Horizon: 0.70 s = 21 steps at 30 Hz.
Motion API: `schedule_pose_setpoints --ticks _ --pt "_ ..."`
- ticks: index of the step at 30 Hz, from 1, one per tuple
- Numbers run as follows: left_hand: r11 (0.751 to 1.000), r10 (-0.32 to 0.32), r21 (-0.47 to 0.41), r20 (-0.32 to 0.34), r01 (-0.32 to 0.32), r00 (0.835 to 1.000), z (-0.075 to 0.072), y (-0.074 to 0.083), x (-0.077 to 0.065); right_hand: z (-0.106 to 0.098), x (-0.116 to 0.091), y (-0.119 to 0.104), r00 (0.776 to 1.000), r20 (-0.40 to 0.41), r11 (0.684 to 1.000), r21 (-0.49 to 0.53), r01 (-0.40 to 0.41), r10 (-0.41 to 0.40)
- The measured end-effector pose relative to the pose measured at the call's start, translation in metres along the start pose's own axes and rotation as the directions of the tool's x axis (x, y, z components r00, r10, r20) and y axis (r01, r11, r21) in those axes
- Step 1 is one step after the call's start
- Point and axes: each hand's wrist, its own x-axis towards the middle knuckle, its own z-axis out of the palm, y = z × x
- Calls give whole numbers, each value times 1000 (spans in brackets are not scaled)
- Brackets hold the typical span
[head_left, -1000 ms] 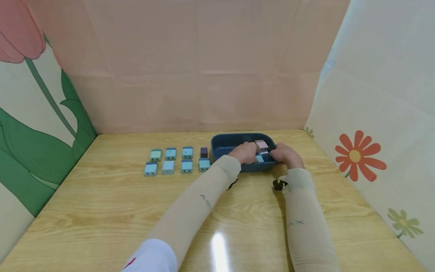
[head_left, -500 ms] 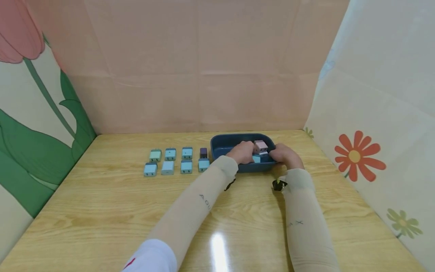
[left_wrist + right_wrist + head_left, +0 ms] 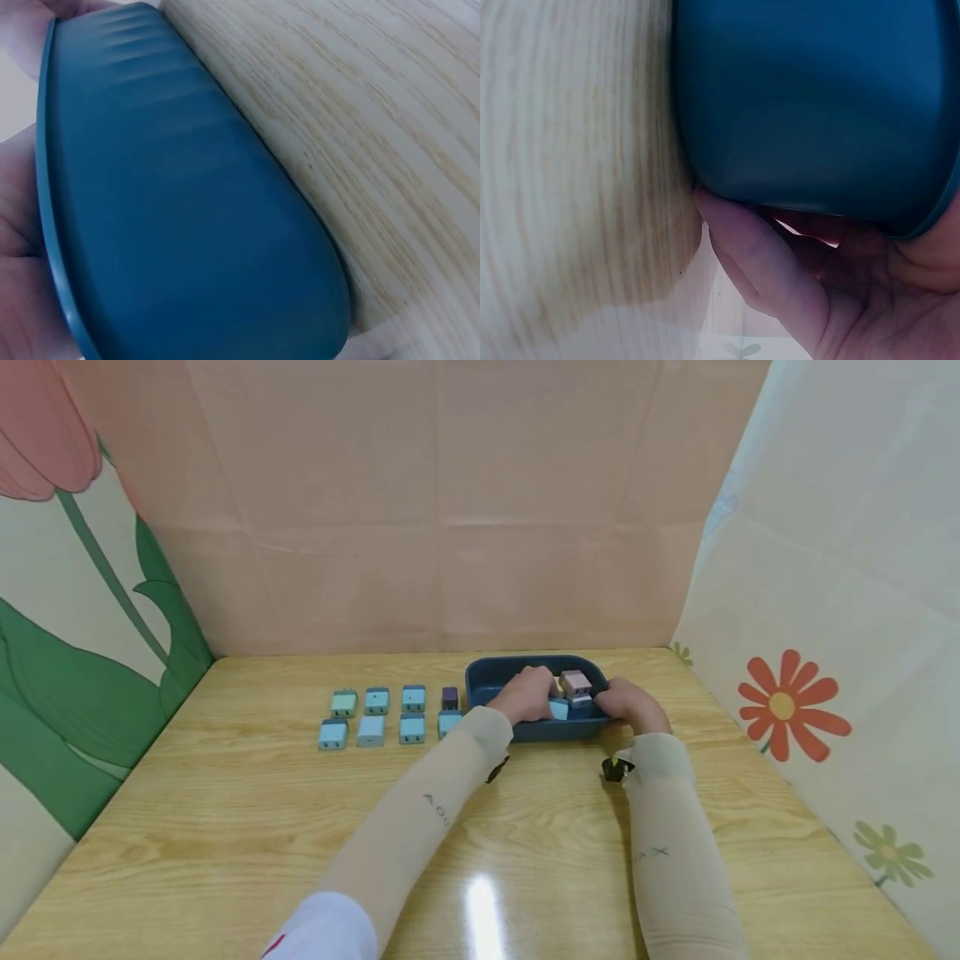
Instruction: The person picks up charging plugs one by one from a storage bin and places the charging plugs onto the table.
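The right hand (image 3: 628, 700) grips the blue bin (image 3: 558, 732) by its three o'clock end, toward one o'clock on the table (image 3: 555, 843); the left hand (image 3: 527, 693) reaches inside, fingers hidden — I can't tell its hold. The bin looks light and stiff, its rim the natural grip; the pink block (image 3: 576, 682), at its two o'clock, seems hard — pinch opposite sides.

left fingers (image 3: 542, 685) partly hidden, blue bin (image 3: 187, 202) cut off in wrist views
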Motion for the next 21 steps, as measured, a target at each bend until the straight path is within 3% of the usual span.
schedule_pose_setpoints --ticks 8,16,21 --pt "997 -16 -78 -28 14 999 -8 -4 -12 -1 2 1 999 -17 999 -14 -31 31" --pt "995 -26 -96 -72 19 997 -13 -13 -24 -2 -1 0 1000 -7 1000 -17 -12 12" --pt "988 -33 -155 -86 19 996 -18 -20 -34 -1 -2 -3 1000 -5 1000 -6 -15 15"
